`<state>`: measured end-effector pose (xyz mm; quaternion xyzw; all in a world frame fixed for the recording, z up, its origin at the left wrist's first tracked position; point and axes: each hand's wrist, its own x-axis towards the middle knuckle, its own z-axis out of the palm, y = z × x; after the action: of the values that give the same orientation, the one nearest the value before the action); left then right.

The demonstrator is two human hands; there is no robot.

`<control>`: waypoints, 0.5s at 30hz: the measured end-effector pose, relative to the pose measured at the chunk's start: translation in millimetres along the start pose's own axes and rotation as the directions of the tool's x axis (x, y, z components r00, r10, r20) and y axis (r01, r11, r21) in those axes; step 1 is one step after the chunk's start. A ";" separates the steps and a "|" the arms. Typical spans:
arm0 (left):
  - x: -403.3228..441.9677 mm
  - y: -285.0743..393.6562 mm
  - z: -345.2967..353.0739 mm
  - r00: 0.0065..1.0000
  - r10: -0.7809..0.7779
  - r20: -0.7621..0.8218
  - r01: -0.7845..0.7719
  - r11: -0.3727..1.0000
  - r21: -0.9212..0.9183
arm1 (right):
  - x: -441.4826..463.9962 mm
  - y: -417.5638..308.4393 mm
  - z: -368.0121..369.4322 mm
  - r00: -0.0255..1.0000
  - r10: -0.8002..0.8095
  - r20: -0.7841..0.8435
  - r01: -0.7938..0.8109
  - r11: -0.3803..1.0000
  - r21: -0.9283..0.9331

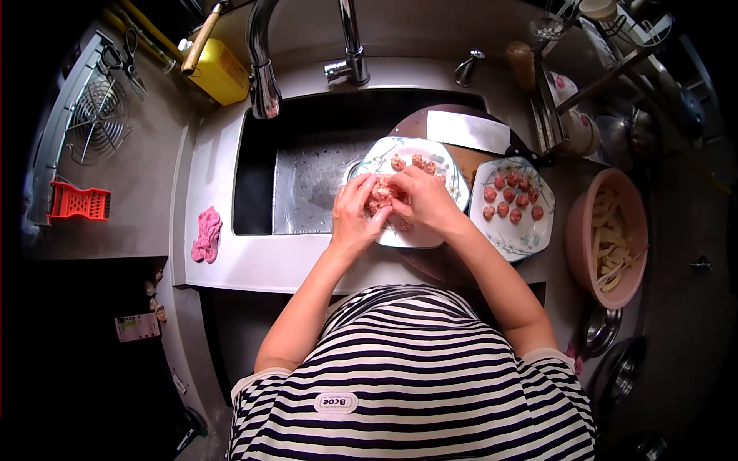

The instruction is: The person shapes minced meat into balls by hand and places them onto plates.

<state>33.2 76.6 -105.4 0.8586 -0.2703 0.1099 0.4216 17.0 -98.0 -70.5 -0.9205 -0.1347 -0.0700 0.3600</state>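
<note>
Together, fingers [356, 191] holding meat [380, 195], plate [412, 240] beneath

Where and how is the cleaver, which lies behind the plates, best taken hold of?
Probably by its black handle, coming from above on the right: the handle points right, while the broad blade extends left.

Minced meat [379, 198] toward 12 o'clock was partly hidden by left hand [351, 219] and right hand [427, 201], which also covered part of plate [455, 172]. Chopping board [409, 125] at 1 o'clock was partly under that plate and knife [467, 132]; tap [263, 69] at 11 and striped shirt [415, 369] at 6 were cut off by picture edges. Pink card [137, 328] at 8 o'clock: print was too small to read.
</note>
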 end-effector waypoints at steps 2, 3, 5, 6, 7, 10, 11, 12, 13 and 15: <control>0.0 -0.5 -1.0 1.000 0.010 0.006 -0.010 1.000 0.005 | 3.3 3.4 6.8 1.000 -0.019 -0.016 0.018 0.999 -0.052; 0.2 -0.3 -1.4 1.000 0.016 0.009 -0.016 1.000 0.008 | 7.2 6.9 4.1 1.000 -0.003 0.005 0.003 1.000 -0.014; 0.4 2.7 -2.7 1.000 -0.005 0.010 0.005 1.000 0.004 | 13.9 13.0 -5.1 0.990 0.123 0.073 -0.134 0.976 0.171; 0.1 3.9 -3.4 1.000 -0.018 0.009 0.018 1.000 0.001 | 13.2 19.0 -7.5 0.977 0.182 0.106 -0.205 0.939 0.277; 0.0 4.0 -3.7 1.000 -0.012 0.001 0.012 1.000 0.000 | 15.1 12.3 -20.6 0.921 0.307 0.238 -0.383 0.821 0.422; -0.7 3.8 -2.8 1.000 -0.005 -0.013 0.005 1.000 -0.001 | 11.1 16.1 -28.8 0.930 0.278 0.240 -0.351 0.866 0.357; -0.4 4.4 -2.5 1.000 -0.007 -0.016 0.007 1.000 0.003 | 7.5 17.4 -26.2 0.948 0.220 0.230 -0.281 0.918 0.280; 0.2 4.6 -2.2 1.000 -0.007 -0.020 0.007 1.000 0.008 | 3.9 13.2 -21.5 0.956 0.213 0.200 -0.263 0.924 0.276; 0.7 4.2 -1.6 1.000 -0.006 -0.021 0.006 1.000 0.008 | 2.1 9.5 -17.8 0.969 0.178 0.171 -0.209 0.960 0.184; 0.2 3.0 -1.0 1.000 -0.006 -0.021 0.006 1.000 0.012 | -2.5 7.1 -6.4 0.995 0.069 0.068 -0.073 0.996 0.049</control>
<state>31.7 75.8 -102.7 0.8606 -0.2627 0.1193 0.4196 16.5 -107.9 -70.9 -0.9169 -0.1156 -0.0231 0.3813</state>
